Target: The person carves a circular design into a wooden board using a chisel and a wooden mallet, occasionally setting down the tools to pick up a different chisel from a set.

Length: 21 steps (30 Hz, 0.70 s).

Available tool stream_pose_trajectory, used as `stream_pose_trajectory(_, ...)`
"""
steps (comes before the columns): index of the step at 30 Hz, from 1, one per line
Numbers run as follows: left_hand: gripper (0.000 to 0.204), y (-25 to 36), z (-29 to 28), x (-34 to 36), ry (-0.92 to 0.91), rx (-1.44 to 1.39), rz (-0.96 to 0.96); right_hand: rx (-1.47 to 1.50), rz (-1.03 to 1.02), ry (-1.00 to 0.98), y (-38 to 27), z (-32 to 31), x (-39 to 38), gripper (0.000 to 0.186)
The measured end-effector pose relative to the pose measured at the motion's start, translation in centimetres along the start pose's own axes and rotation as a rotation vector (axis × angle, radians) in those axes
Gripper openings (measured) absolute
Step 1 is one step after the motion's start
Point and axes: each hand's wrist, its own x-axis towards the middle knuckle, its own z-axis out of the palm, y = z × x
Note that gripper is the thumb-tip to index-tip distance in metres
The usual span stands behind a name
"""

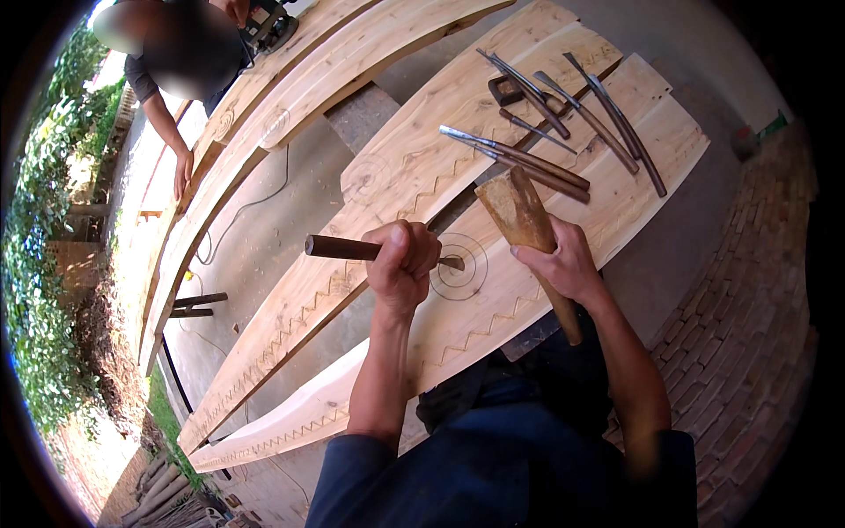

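My left hand (405, 261) is closed round the handle of a wood chisel (341, 247). Its metal tip lies over concentric circles drawn on a pale curved plank (510, 273); whether the edge touches the wood I cannot tell. In my right hand (568, 260) is a wooden mallet (513, 209), its blocky head raised beside the circles and its handle pointing down towards me. Pencilled zigzag lines run along the plank. Several more chisels (537, 163) with brown handles lie beyond my hands, with a small dark hand plane (505, 90) among them.
A second marked plank (378, 180) lies alongside, a narrow gap between the two. Further off, longer curved beams (290, 110) stretch across, where another person's hand (183, 174) rests near a power tool (268, 26). A cable (264, 201) trails on the floor. Brick paving (731, 308) is at right.
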Motion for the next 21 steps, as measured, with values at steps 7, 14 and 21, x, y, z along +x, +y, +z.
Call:
stream_pose_trajectory(7,0.057,-0.1,1.3,-0.5,-0.102,0.204,0.046,-0.021,-0.02,0.006,-0.1,0.0,0.0,0.043)
stream_pose_trajectory(14,0.055,-0.2,0.8,0.1,-0.134,0.172,0.003,-0.021,0.012,-0.004,-0.4,-0.1,-0.1,0.043)
stream_pose_trajectory(21,0.056,0.2,0.6,0.9,0.001,0.133,-0.077,-0.012,0.005,0.006,-0.3,0.0,0.0,0.043)
